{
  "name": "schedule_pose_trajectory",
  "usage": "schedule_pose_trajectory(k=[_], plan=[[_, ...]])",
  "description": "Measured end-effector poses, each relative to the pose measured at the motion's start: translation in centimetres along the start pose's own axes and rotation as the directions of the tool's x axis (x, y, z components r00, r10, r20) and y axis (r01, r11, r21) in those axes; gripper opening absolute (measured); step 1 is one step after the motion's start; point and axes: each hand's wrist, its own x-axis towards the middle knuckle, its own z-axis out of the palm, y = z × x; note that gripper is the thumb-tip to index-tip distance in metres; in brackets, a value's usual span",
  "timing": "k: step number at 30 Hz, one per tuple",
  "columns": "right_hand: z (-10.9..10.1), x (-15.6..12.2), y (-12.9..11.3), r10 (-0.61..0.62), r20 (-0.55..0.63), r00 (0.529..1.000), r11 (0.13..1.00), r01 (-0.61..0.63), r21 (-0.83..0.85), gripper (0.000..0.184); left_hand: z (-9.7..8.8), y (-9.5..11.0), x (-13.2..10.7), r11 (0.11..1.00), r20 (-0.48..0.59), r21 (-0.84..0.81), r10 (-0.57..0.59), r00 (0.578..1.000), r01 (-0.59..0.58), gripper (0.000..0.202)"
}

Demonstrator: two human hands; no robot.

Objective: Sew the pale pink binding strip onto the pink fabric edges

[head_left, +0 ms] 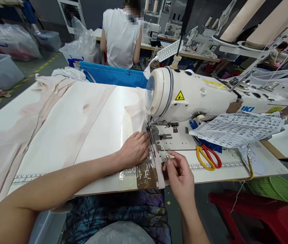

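My left hand (pixel 135 148) lies flat on a narrow strip of pale fabric (pixel 159 169), fingers closed together, pressing it down just left of the presser foot (pixel 156 135) of a white sewing machine (pixel 192 98). My right hand (pixel 181 173) pinches a thin metal awl (pixel 163 150) whose tip points at the fabric near the presser foot. The strip runs over brown tape (pixel 146 174) to the table's front edge. A large sheet of pale pink fabric (pixel 44 115) spreads over the left of the white table (pixel 103 132).
Red- and yellow-handled scissors (pixel 208 157) lie right of the needle, under a printed paper sheet (pixel 238 128). A person in a white top (pixel 121 37) sits with their back to me beyond a blue bin (pixel 113 76). A red stool (pixel 261 213) and green basket (pixel 276 188) stand lower right.
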Motion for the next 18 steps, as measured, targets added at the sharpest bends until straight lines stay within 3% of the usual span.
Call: schedule_pose_trajectory(k=[5, 10, 14, 18], plan=[[1.3, 0.7, -0.4, -0.184, 0.085, 0.979, 0.962, 0.197, -0.19, 0.013, -0.1, -0.3, 0.5, 0.999, 0.015, -0.04, -0.03, 0.999, 0.031, 0.037], [2.6, 1.1, -0.7, -0.413, 0.234, 0.88, 0.83, 0.469, -0.301, 0.023, -0.1, -0.6, 0.6, 0.997, 0.033, -0.071, -0.013, 0.999, 0.015, 0.036], [3.7, 1.6, -0.2, -0.474, 0.214, 0.854, 0.718, 0.516, -0.467, 0.024, -0.1, -0.8, 0.5, 0.996, 0.021, -0.084, -0.017, 1.0, 0.019, 0.036], [4.4, 2.1, -0.2, -0.466, 0.21, 0.86, 0.644, 0.492, -0.586, 0.026, 0.0, -0.9, 0.5, 0.995, 0.012, -0.094, -0.021, 1.0, 0.022, 0.035]])
